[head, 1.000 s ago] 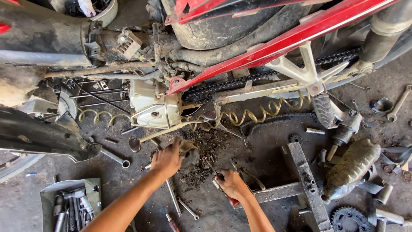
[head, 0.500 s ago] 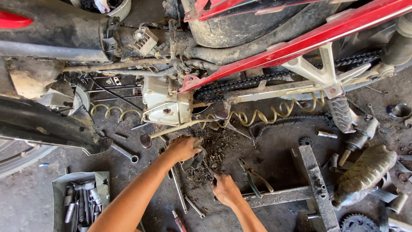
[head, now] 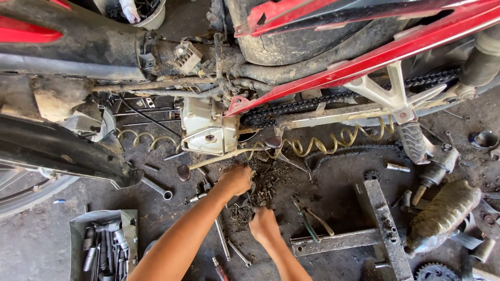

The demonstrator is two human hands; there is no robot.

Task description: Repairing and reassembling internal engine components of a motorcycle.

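A red motorcycle frame (head: 375, 57) with its drive chain (head: 312, 104) and a pale engine casing (head: 205, 127) fills the top of the head view. Under the casing lies a pile of dark dirt and grime (head: 265, 182) on the concrete floor. My left hand (head: 235, 179) rests curled at the pile's left edge, beneath the casing; I cannot tell whether it holds anything. My right hand (head: 263, 225) is closed, pressed down at the pile's lower edge; what is in it is hidden.
Wrenches (head: 224, 242) and pliers (head: 312, 218) lie on the floor near my hands. A grey box of tools (head: 101, 244) sits at lower left. A metal stand (head: 377, 218), a dirty plastic bottle (head: 442, 213), a sprocket (head: 435, 271) and a coiled yellow hose (head: 333, 140) lie to the right. A tyre (head: 31, 198) is at left.
Both hands have moved closer to the dirt pile under the casing. My right hand went from lifted at the right down onto the pile's lower edge. The view shifted right.
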